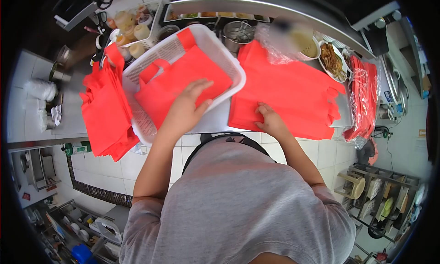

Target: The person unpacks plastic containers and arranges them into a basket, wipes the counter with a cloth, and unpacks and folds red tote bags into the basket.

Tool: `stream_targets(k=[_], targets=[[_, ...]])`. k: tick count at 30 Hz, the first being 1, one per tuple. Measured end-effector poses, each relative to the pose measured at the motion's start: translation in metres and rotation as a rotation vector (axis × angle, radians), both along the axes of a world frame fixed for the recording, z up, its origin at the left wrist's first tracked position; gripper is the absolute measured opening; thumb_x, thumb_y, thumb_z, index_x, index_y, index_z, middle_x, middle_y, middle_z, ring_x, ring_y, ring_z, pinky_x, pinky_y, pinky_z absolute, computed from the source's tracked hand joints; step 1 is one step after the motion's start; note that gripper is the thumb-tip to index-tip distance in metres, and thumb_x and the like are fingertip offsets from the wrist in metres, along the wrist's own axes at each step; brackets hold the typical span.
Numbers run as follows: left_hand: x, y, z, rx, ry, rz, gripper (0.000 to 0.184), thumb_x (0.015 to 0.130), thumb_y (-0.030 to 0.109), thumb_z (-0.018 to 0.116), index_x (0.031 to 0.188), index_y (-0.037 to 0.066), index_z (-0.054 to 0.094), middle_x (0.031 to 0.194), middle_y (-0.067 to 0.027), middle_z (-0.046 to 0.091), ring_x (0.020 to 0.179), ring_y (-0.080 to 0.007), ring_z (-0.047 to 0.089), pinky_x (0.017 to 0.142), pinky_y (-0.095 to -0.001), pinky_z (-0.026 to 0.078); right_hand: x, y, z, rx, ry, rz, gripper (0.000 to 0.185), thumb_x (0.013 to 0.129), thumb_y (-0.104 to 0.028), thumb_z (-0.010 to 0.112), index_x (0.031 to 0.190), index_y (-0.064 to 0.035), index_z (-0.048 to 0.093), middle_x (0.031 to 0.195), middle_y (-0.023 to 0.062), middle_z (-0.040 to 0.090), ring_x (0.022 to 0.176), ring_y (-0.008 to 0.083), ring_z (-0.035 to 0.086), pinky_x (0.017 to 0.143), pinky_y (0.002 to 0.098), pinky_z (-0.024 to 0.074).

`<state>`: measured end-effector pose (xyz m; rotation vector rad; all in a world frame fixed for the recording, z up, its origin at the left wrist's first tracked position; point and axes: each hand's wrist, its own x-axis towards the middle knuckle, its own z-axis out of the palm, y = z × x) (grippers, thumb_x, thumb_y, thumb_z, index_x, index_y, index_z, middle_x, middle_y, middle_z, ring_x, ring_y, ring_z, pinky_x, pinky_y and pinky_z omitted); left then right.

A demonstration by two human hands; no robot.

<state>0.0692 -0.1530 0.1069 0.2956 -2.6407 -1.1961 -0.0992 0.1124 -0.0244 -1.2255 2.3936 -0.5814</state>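
Note:
A red fabric tote bag point(192, 76) with loop handles lies in a white plastic basket point(238, 70). My left hand point(187, 109) rests over this bag, its fingers spread and the thumb apart. To the right, a pile of flat red bags point(288, 90) covers the counter's front edge. My right hand point(271, 121) touches the near left part of that pile, fingers slightly bent and the thumb apart from them. Another bunch of red bags point(105, 115) hangs beside the basket on the left.
Red bags in clear plastic wrap point(363, 99) lie at the far right. Behind stand a plate of food point(333, 60), a bowl point(310, 48), a metal pot point(237, 35) and a caddy of sauce bottles point(142, 31). A steel shelf point(238, 6) runs above the counter's back.

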Motion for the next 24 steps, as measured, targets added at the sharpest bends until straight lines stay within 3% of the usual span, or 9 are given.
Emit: stream_targets(k=[6, 9, 12, 14, 16, 17, 20, 23, 24], targets=[[-0.034, 0.067, -0.015, 0.145, -0.128, -0.147, 0.043, 0.083, 0.011, 0.065, 0.124, 0.006, 0.056, 0.132, -0.0181, 0.051, 0.124, -0.0313, 0.048, 0.103, -0.0377, 0.038, -0.026, 0.023, -0.002, -0.126, -0.218, 0.003, 0.015, 0.078, -0.012, 0.069, 0.086, 0.0000, 0.063, 0.127, 0.0209, 0.055, 0.108, 0.0331, 0.059, 0.088, 0.0392, 0.0481], [-0.042, 0.089, -0.018, 0.089, -0.146, -0.118, 0.050, 0.080, 0.009, 0.067, 0.128, 0.006, 0.053, 0.134, -0.0182, 0.049, 0.126, -0.0312, 0.046, 0.104, -0.0374, 0.037, -0.034, 0.030, -0.022, -0.340, -0.131, 0.019, 0.015, 0.083, -0.013, 0.065, 0.094, -0.0022, 0.062, 0.108, 0.0196, 0.063, 0.095, 0.0295, 0.063, 0.083, 0.0352, 0.0492], [-0.048, 0.105, -0.014, 0.023, -0.019, -0.034, 0.068, 0.076, 0.009, 0.071, 0.138, 0.007, 0.041, 0.140, -0.0165, 0.043, 0.132, -0.0294, 0.039, 0.108, -0.0381, 0.032, -0.025, 0.041, 0.080, -0.146, -0.356, -0.189, 0.016, 0.087, -0.014, 0.062, 0.098, -0.0022, 0.060, 0.085, 0.0172, 0.063, 0.080, 0.0273, 0.061, 0.076, 0.0310, 0.0489], [-0.054, 0.117, -0.002, 0.070, 0.097, 0.067, 0.084, 0.072, 0.009, 0.074, 0.144, 0.009, 0.031, 0.146, -0.0145, 0.036, 0.137, -0.0279, 0.032, 0.110, -0.0387, 0.029, -0.031, 0.075, 0.120, -0.405, -0.359, 0.027, 0.017, 0.091, -0.015, 0.060, 0.099, -0.0013, 0.058, 0.073, 0.0071, 0.058, 0.069, 0.0194, 0.057, 0.067, 0.0274, 0.0467], [-0.063, 0.127, -0.007, 0.280, 0.221, 0.110, 0.089, 0.075, 0.017, 0.075, 0.146, 0.009, 0.023, 0.150, -0.0116, 0.030, 0.139, -0.0292, 0.027, 0.111, -0.0407, 0.027, -0.035, 0.116, 0.146, -0.872, -0.645, 0.013, 0.016, 0.092, -0.015, 0.059, 0.100, -0.0013, 0.058, 0.073, -0.0023, 0.058, 0.068, 0.0120, 0.055, 0.062, 0.0256, 0.0443], [-0.068, 0.132, -0.014, 0.388, 0.285, 0.128, 0.092, 0.076, 0.022, 0.075, 0.148, 0.009, 0.019, 0.152, -0.0102, 0.027, 0.140, -0.0298, 0.024, 0.112, -0.0417, 0.027, -0.049, 0.138, 0.152, -0.987, -0.694, -0.130, 0.016, 0.092, -0.014, 0.059, 0.103, -0.0018, 0.057, 0.078, -0.0034, 0.057, 0.072, 0.0095, 0.055, 0.064, 0.0240, 0.0446], [-0.081, 0.143, -0.072, 1.324, 0.182, 0.021, 0.091, 0.078, 0.032, 0.075, 0.148, 0.009, 0.021, 0.152, -0.0099, 0.027, 0.140, -0.0287, 0.023, 0.113, -0.0423, 0.022, -0.081, 0.150, 0.200, -1.355, -0.761, -0.413, 0.021, 0.093, -0.014, 0.056, 0.111, -0.0016, 0.055, 0.104, 0.0042, 0.061, 0.094, 0.0114, 0.060, 0.083, 0.0260, 0.0482], [-0.101, 0.173, -0.115, 1.796, -0.040, -0.180, 0.085, 0.081, 0.032, 0.071, 0.147, 0.008, 0.023, 0.151, -0.0114, 0.027, 0.142, -0.0262, 0.018, 0.113, -0.0413, 0.019, -0.146, 0.178, 0.159, -1.530, -1.021, -0.513, 0.028, 0.096, -0.016, 0.051, 0.119, -0.0007, 0.051, 0.112, 0.0097, 0.062, 0.102, 0.0180, 0.060, 0.090, 0.0329, 0.0484], [-0.112, 0.187, -0.106, 1.603, -0.099, -0.228, 0.083, 0.082, 0.034, 0.070, 0.147, 0.010, 0.024, 0.152, -0.0108, 0.026, 0.142, -0.0250, 0.016, 0.113, -0.0406, 0.018, -0.165, 0.184, 0.139, -1.541, -1.137, -0.594, 0.030, 0.097, -0.017, 0.050, 0.121, -0.0005, 0.050, 0.114, 0.0106, 0.061, 0.104, 0.0192, 0.060, 0.092, 0.0341, 0.0482]])
